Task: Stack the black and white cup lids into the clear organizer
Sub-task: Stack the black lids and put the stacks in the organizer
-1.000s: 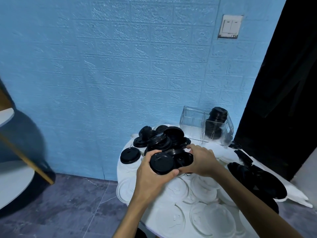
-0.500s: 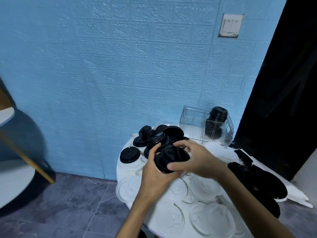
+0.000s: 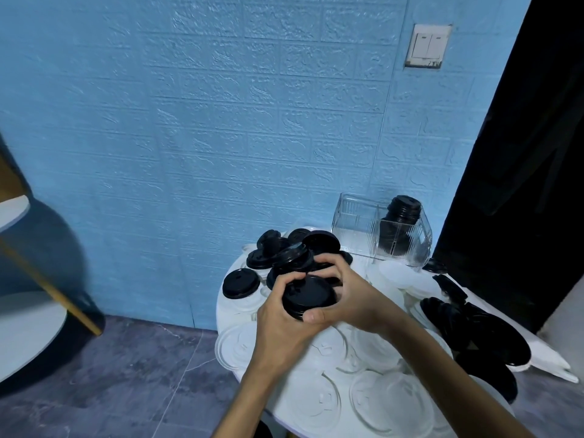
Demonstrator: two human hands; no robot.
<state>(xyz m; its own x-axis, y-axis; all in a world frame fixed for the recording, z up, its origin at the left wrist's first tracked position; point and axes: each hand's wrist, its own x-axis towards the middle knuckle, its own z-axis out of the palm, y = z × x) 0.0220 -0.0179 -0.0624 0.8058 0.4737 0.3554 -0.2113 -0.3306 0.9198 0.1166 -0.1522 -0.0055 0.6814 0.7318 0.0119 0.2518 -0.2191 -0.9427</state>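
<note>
A small stack of black lids (image 3: 308, 294) is held between both hands above the table (image 3: 319, 415). The left hand (image 3: 284, 314) is curled round the stack's left and lower edge, fingers wrapped over its far side. The right hand (image 3: 344, 292) is curled over the stack's right side, fingers arched across the top and thumb pressed against the near rim. Both forearms are seen rising from the lower edge of the view.

The organizer (image 3: 380, 233) is taken as landmark, standing at the table's far edge against the blue wall (image 3: 189, 121). A tall stack (image 3: 400, 222) of black lids is seen in its right compartment, rising above the rim; its left compartment is seen through clear walls. The held stack is well apart from the organizer, nearer the camera and to its left. A loose pile (image 3: 294, 251) of black lids lies left of the organizer, just behind the hands. One single lid (image 3: 241, 283) lies further left, near the table's edge. White lids (image 3: 388, 403) are spread over the near table, well in front of the organizer. More black lids (image 3: 467, 327) lie to the organizer's front right. A switch (image 3: 428, 45) is mounted on the wall above it.

Compared with half a second ago, the held stack is tilted flatter and both hands are closed more tightly about it; a second ago the lids were held lower and apart.
</note>
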